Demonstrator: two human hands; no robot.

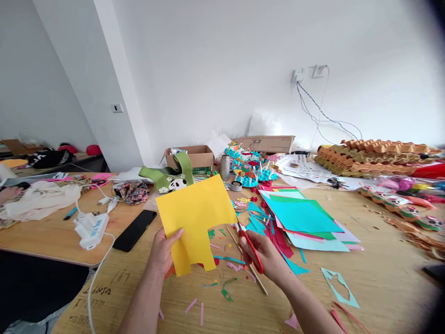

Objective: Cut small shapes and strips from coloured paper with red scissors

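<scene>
- Left hand (pixel 164 251) pinches a yellow paper sheet (pixel 194 218) between thumb and fingers, holding it up above the counter (pixel 382 283).
- Right hand (pixel 262 253) grips red-handled scissors (pixel 252 250), blades at the sheet's right edge.
- Paper scraps (pixel 225 290) and a wooden stick (pixel 257 277) lie beneath the hands.
- Stacked teal and green paper sheets (pixel 301 215) lie just beyond the scissors.
- A black smartphone (pixel 135 229) lies left of the left hand.

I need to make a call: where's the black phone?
In the head view, the black smartphone lies on the wooden desk, left of the person's left hand and just right of the white charger.
</scene>
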